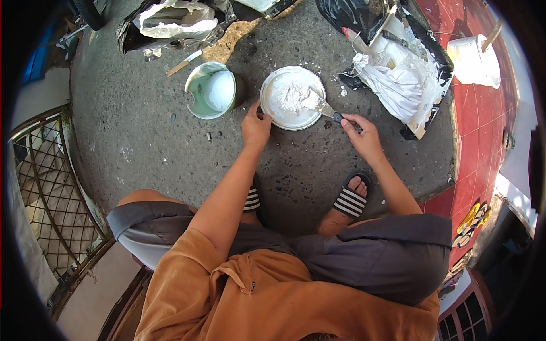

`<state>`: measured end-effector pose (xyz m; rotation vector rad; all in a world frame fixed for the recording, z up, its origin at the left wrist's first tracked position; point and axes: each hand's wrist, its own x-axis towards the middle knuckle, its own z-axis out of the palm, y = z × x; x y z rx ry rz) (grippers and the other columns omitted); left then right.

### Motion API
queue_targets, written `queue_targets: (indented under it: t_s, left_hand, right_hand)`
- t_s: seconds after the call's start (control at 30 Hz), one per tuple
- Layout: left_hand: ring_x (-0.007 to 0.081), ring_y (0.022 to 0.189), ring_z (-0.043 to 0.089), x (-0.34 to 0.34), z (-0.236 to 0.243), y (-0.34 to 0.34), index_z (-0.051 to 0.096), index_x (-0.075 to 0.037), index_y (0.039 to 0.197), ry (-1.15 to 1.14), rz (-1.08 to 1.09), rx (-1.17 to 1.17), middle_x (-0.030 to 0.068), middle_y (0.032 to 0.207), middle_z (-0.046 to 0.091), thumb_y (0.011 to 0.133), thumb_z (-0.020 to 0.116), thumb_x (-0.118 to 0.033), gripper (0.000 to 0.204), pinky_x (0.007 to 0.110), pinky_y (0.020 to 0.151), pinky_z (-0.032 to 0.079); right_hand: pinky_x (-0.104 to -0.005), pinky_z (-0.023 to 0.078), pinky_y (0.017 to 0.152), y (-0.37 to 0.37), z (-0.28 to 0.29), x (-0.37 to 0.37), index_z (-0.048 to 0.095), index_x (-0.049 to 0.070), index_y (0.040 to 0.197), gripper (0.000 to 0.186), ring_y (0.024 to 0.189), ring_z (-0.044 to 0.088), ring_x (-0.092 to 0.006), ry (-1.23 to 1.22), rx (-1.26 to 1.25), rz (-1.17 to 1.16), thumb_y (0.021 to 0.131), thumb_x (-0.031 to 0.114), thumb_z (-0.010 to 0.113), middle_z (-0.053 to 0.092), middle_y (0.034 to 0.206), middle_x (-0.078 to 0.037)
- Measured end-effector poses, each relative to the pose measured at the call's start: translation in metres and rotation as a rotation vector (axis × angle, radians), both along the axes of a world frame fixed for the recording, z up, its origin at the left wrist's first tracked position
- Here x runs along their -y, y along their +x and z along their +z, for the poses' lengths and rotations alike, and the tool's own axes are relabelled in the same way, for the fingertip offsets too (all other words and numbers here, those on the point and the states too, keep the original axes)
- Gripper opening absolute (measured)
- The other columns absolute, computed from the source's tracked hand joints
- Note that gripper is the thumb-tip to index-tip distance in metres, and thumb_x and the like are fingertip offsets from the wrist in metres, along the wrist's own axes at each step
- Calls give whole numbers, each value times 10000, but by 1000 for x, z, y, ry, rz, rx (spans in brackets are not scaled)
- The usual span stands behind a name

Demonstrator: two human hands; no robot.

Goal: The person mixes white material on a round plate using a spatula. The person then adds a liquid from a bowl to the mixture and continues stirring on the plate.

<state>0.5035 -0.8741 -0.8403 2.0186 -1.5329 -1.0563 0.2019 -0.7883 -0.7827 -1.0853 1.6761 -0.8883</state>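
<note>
A round white lid (293,123) lies on the ground in front of me, with a heap of white powder (289,96) on it. At its left rim, my left hand (256,126) is closed on the edge, thumb and fingers against the side. My right hand (362,136) grips the dark handle of a putty knife (328,111) from the right. Its blade reaches over the lid, and the tip is in the white powder. Left of the lid stands a pale green bucket (196,102) with something white inside, close to my left hand.
A knife with a wooden handle (180,66) lies behind the bucket. Opened bags with white contents (392,85) lie at the right, and a plastic-lined bag (176,23) at the far left. A white bucket (475,62) holding a stick stands on red tiles (475,136).
</note>
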Motion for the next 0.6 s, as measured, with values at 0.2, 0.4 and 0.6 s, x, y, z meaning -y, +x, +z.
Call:
queue_targets:
  t_s: [0.2, 0.4, 0.6]
  left_hand:
    - [157, 621, 694, -1, 6, 3, 589, -37, 1362, -20, 2, 19, 79, 776, 701, 835, 680, -75, 536, 316, 612, 580]
    - [275, 781, 696, 1, 22, -9, 616, -80, 1353, 95, 43, 3, 136, 844, 713, 815, 675, -113, 542, 409, 790, 550]
    - [274, 772, 693, 0, 16, -6, 624, -86, 1346, 74, 72, -39, 130, 837, 711, 812, 678, -118, 538, 411, 783, 550]
  right_hand:
    - [-351, 517, 674, 11, 59, 14, 706, 56, 1128, 227, 782, 649, -272, -266, -353, 191, 921, 149, 706, 629, 928, -105]
    - [-389, 527, 672, 24, 48, -3, 688, 114, 1184, 264, 780, 632, -280, -359, -597, 323, 920, 132, 682, 560, 934, -97]
    - [-400, 535, 698, 25, 21, -21, 654, 134, 1235, 327, 853, 602, -288, -280, -681, 438, 908, 122, 660, 535, 957, -95]
